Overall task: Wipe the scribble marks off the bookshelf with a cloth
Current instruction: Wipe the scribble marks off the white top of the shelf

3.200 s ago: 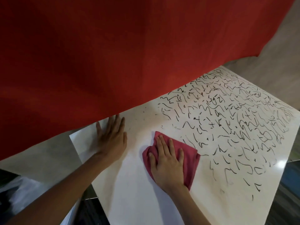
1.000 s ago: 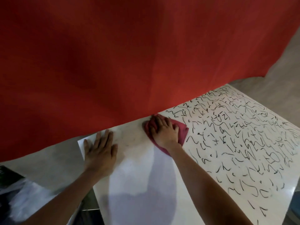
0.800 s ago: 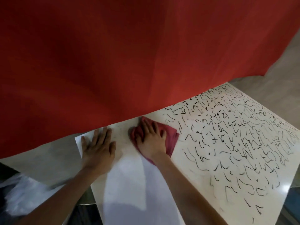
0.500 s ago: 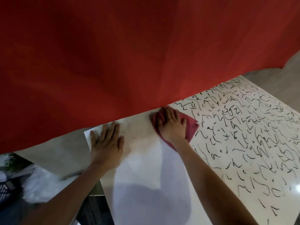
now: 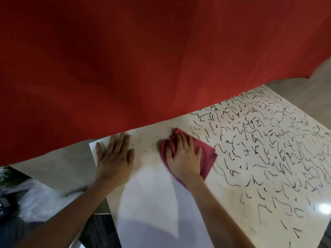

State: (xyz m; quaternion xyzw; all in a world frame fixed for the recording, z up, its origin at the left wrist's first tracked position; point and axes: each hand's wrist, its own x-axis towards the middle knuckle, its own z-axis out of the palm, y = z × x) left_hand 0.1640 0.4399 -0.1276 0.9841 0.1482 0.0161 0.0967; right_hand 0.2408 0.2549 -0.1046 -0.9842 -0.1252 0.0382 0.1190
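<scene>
A white bookshelf panel [image 5: 152, 203] lies flat below me. Black scribble marks [image 5: 268, 149] cover its right half, while its left part shows only faint grey smears. My right hand [image 5: 184, 156] presses flat with spread fingers on a crumpled pink-red cloth [image 5: 207, 156], just left of the nearest scribbles. My left hand [image 5: 114, 158] rests flat with straight fingers on the panel's far left corner, apart from the cloth.
A large red fabric [image 5: 143, 59] hangs across the upper view and hides the far part of the panel. A white plastic bag [image 5: 39, 199] lies on the floor at the lower left. A bright light glare [image 5: 324, 206] sits near the panel's right edge.
My right hand has slid the cloth back and forth over the panel's far left part, ending a little nearer to me than half a second ago. My left hand stayed flat at the corner.
</scene>
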